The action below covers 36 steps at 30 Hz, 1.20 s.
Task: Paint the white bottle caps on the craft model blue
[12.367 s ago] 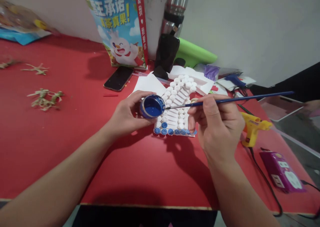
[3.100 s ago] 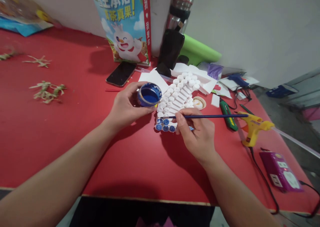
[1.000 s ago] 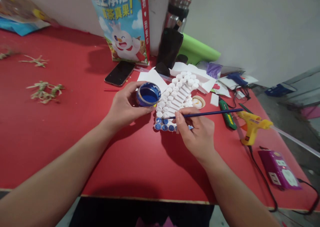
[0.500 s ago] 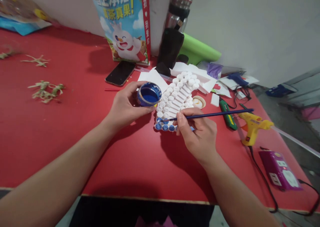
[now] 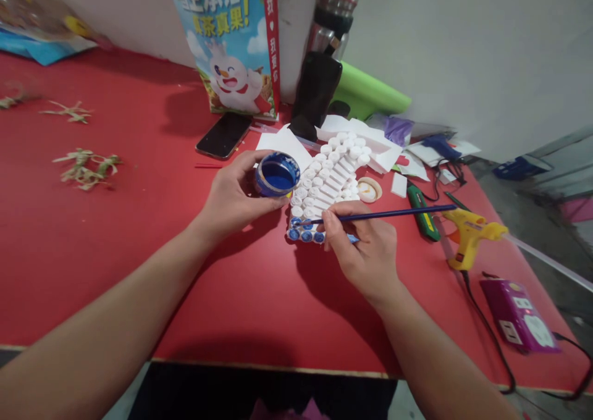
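My left hand (image 5: 234, 191) is closed around a small open jar of blue paint (image 5: 278, 175), tilted so that its mouth faces me. In my right hand (image 5: 359, 241) a thin dark-blue paintbrush (image 5: 393, 213) is pinched between thumb and fingers. The brush tip rests at the lower left corner of a white craft piece (image 5: 324, 182) made of rolled paper coils and narrow strips. Several coils along its near edge are blue; the others are white. My right fingers cover part of that near edge.
Right of the craft piece lie a jar lid (image 5: 369, 189), a green cutter (image 5: 422, 213), a yellow glue gun (image 5: 470, 235) and a purple power socket box (image 5: 519, 315). Behind stand a printed bag (image 5: 231, 49) and a steel flask (image 5: 340, 0). A phone (image 5: 223, 136) and straw-like pieces (image 5: 88, 168) lie left.
My right hand and the brush have shifted slightly left, and the brush's back end has dipped a little. My left hand with the paint jar has hardly moved.
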{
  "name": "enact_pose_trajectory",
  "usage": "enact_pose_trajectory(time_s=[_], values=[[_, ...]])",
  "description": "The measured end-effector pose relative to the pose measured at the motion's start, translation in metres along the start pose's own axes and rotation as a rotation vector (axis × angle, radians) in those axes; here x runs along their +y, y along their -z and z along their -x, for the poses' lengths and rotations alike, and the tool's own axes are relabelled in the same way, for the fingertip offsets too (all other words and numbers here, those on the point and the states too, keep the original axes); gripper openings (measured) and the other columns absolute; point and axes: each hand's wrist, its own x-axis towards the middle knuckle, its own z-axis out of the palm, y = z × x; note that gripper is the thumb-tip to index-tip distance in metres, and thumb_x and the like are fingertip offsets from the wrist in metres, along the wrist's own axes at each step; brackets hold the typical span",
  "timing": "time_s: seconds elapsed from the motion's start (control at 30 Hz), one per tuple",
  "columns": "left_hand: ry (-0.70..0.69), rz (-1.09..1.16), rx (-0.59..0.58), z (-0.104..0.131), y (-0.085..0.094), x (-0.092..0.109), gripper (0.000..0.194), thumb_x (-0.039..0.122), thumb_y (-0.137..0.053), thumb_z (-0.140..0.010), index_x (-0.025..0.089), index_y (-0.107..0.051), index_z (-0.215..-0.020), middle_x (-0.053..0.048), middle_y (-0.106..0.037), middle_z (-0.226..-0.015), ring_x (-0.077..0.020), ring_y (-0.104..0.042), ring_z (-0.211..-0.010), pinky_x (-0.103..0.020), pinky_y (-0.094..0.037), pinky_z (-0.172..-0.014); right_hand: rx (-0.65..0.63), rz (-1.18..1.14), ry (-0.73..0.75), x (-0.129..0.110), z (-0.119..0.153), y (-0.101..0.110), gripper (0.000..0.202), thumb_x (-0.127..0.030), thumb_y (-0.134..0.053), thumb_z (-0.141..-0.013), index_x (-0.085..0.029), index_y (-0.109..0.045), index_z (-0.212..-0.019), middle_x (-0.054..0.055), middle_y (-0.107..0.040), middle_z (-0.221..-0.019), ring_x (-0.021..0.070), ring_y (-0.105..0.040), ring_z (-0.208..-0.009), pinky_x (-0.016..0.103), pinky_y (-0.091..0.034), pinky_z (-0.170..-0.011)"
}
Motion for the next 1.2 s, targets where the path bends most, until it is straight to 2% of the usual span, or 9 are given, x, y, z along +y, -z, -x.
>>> enact_pose_trajectory(time_s=[0.13,0.43,0.53,0.67,0.83,0.93,1.07,1.2], values=[[-0.003,0.006,0.009,0.000,0.000,0.001,0.073,0.040,-0.112,-0.068,0.022,-0.079,-0.130,-0.011,-0.086,-0.132,-0.0366,-0.081,-0.125,-0.049,-0.068,-0.109,-0.036,-0.031,0.017,-0.001,-0.001,-0.001,0.013,-0.022,-0.069,-0.112,-0.025,-0.071,-0.099,-0.002,-0.084,-0.083,0.0096,-0.072,-0.054,0.022,-0.053,-0.055],[-0.008,0.002,-0.003,0.000,0.001,0.000,0.075,0.044,-0.112,-0.069,0.023,-0.078,-0.132,-0.011,-0.085,-0.133,-0.0382,-0.080,-0.127,-0.051,-0.067,-0.110,-0.038,-0.007,-0.001,0.001,-0.001,0.001,0.014,-0.028,-0.068,-0.112,-0.025,-0.072,-0.100,-0.002,-0.082,-0.077,0.0120,-0.072,-0.053,0.024,-0.056,-0.054],[-0.008,0.001,0.002,0.000,0.001,0.000,0.074,0.041,-0.112,-0.068,0.023,-0.078,-0.132,-0.011,-0.085,-0.132,-0.0377,-0.080,-0.126,-0.051,-0.067,-0.111,-0.008,0.018,0.021,0.001,-0.001,0.002,0.015,-0.025,-0.069,-0.111,-0.025,-0.070,-0.096,-0.005,-0.075,-0.069,0.0115,-0.070,-0.051,0.024,-0.055,-0.054],[-0.025,-0.001,0.016,0.000,0.001,0.000,0.072,0.037,-0.112,-0.068,0.022,-0.080,-0.131,-0.011,-0.085,-0.134,-0.0369,-0.080,-0.128,-0.051,-0.066,-0.114,0.066,0.021,0.008,0.001,-0.001,0.006,0.015,-0.023,-0.070,-0.111,-0.025,-0.070,-0.095,-0.004,-0.075,-0.072,0.0109,-0.069,-0.052,0.024,-0.055,-0.056],[-0.021,0.006,0.021,0.000,0.001,-0.001,0.073,0.037,-0.113,-0.066,0.023,-0.080,-0.130,-0.010,-0.086,-0.132,-0.0365,-0.080,-0.126,-0.052,-0.066,-0.114,0.137,-0.057,-0.080,0.003,0.000,0.007,0.018,-0.028,-0.073,-0.111,-0.025,-0.070,-0.093,-0.003,-0.076,-0.071,0.0126,-0.068,-0.048,0.027,-0.055,-0.051],[-0.008,0.001,0.021,0.000,0.001,0.000,0.073,0.038,-0.112,-0.066,0.023,-0.079,-0.130,-0.010,-0.086,-0.132,-0.0368,-0.081,-0.126,-0.052,-0.068,-0.112,0.176,-0.203,-0.150,0.003,-0.001,0.006,0.018,-0.029,-0.077,-0.109,-0.024,-0.072,-0.092,-0.004,-0.076,-0.066,0.0124,-0.066,-0.043,0.025,-0.054,-0.045],[-0.010,-0.006,0.002,0.000,0.001,0.001,0.072,0.038,-0.111,-0.068,0.022,-0.079,-0.130,-0.011,-0.087,-0.131,-0.0368,-0.081,-0.125,-0.049,-0.069,-0.109,0.242,-0.469,-0.324,0.003,-0.008,0.009,0.027,-0.037,-0.086,-0.103,-0.023,-0.074,-0.084,-0.004,-0.075,-0.060,0.0110,-0.060,-0.035,0.022,-0.048,-0.035],[-0.006,-0.021,0.014,0.000,0.001,0.001,0.072,0.038,-0.110,-0.069,0.020,-0.080,-0.131,-0.012,-0.085,-0.136,-0.0367,-0.080,-0.127,-0.048,-0.067,-0.110,0.268,-0.661,-0.539,0.003,-0.018,0.012,0.041,-0.046,-0.097,-0.091,-0.022,-0.070,-0.073,-0.004,-0.071,-0.056,0.0088,-0.055,-0.031,0.019,-0.038,-0.029]])
